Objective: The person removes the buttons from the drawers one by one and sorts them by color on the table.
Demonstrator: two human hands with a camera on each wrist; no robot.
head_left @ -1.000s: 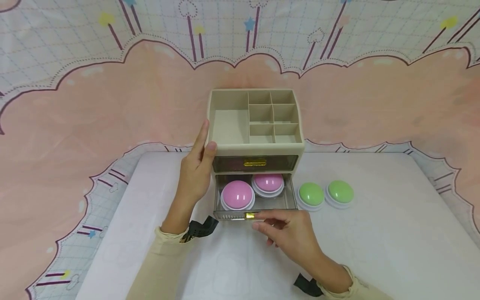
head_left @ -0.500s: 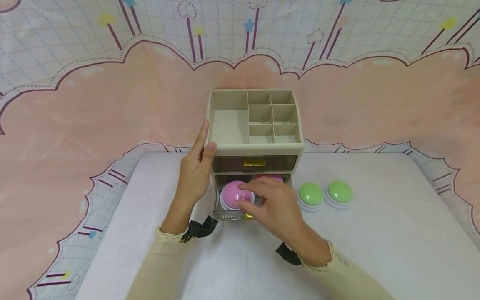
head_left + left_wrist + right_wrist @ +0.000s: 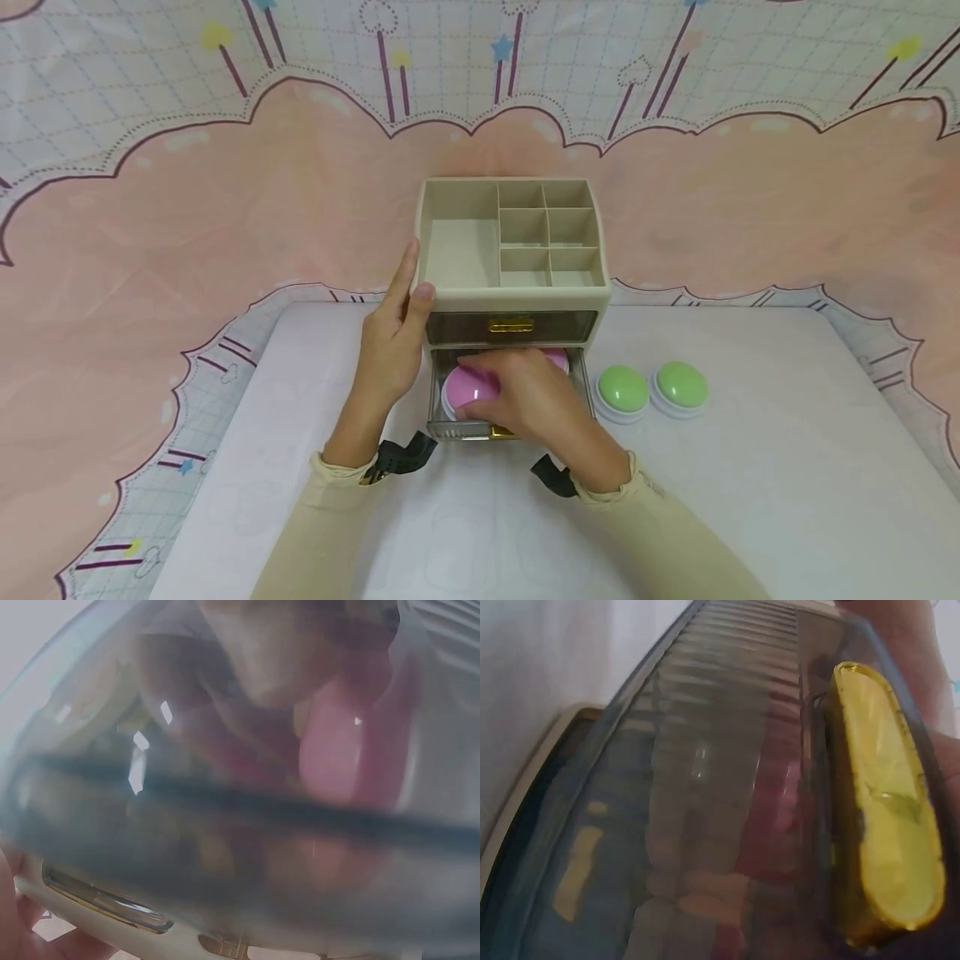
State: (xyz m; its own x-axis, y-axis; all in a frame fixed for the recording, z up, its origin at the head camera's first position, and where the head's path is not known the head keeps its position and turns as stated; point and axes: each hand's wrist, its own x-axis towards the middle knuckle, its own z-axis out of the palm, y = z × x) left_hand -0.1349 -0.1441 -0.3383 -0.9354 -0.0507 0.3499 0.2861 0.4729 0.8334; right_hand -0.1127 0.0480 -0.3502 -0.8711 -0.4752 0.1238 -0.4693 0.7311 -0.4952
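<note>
Now right hand [image 3: 536, 400] cupping glossy pink dome [image 3: 463, 390], smoky ribbed drawer [image 3: 457, 429]

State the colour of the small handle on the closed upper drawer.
Shiny gold: the small metallic handle on the closed upper drawer shows best in the head view.

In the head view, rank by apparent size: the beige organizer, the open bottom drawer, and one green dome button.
1. Beige organizer, clearly largest.
2. Open bottom drawer, partly covered by the right hand.
3. Green dome button; its neighbour looks alike.

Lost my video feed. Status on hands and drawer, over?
Left hand braces organizer. Right hand grips front pink dome in open bottom drawer. Nothing blocking.
</note>
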